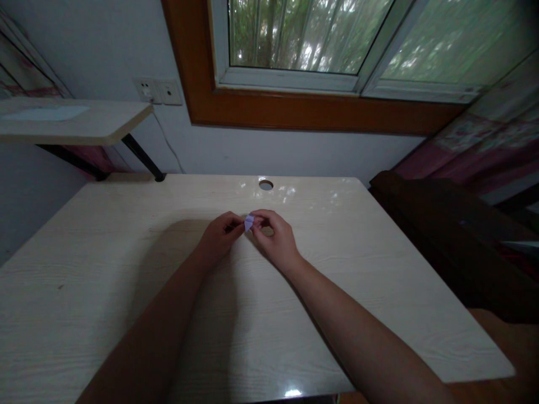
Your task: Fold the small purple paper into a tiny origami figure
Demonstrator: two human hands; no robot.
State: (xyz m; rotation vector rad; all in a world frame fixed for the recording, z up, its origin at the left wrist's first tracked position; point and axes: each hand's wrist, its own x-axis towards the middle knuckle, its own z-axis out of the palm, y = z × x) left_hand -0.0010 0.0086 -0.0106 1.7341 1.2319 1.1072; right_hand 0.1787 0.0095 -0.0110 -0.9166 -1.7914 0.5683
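A small folded piece of pale purple paper point(249, 223) is held between my two hands, over the far middle of the desk. My left hand point(221, 234) pinches its left side with thumb and forefinger. From the right, my right hand point(275, 238) grips the other side between thumb and fingertips. The paper comes to a point at the bottom, and a crease line crosses it. My fingertips cover its side edges.
Beneath my hands is a light wood-grain desk point(357, 325) with a round cable hole point(266, 185) near its back edge. A raised shelf point(126, 120) on black legs stands at the back left. Dark wooden furniture point(442, 241) borders the right side. A window point(295, 39) is behind.
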